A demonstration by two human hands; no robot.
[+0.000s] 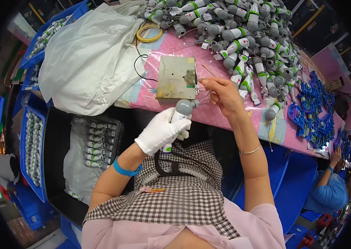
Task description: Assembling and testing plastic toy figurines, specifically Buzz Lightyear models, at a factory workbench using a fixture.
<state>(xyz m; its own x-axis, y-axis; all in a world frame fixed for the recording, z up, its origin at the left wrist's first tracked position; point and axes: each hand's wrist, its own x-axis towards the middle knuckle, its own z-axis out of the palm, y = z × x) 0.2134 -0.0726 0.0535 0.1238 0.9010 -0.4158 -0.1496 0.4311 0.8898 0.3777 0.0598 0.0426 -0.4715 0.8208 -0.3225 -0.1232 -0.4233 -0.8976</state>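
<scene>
My left hand [161, 129], in a white glove, is closed round a toy arm [182, 108] with a grey ball-shaped shoulder and a white and green body. The shoulder points up and right, just in front of a stained metal box [173, 81] on the table. Bare and pinched closed, my right hand [224, 94] has its fingertips beside the box's right edge, near a dark slot plate. Faint thin wires show between the toy arm's grey end and these fingers; the pinch seems to hold one, though its tip is too small to make out.
A large pile of toy arms [246, 33] covers the table's far right. Blue wired parts [314, 110] lie beyond. At left are a white plastic sheet [92, 58], yellow tape roll [149, 34], black crate [55, 157] with arms, and blue bin [25, 166]. A co-worker [329, 191] sits right.
</scene>
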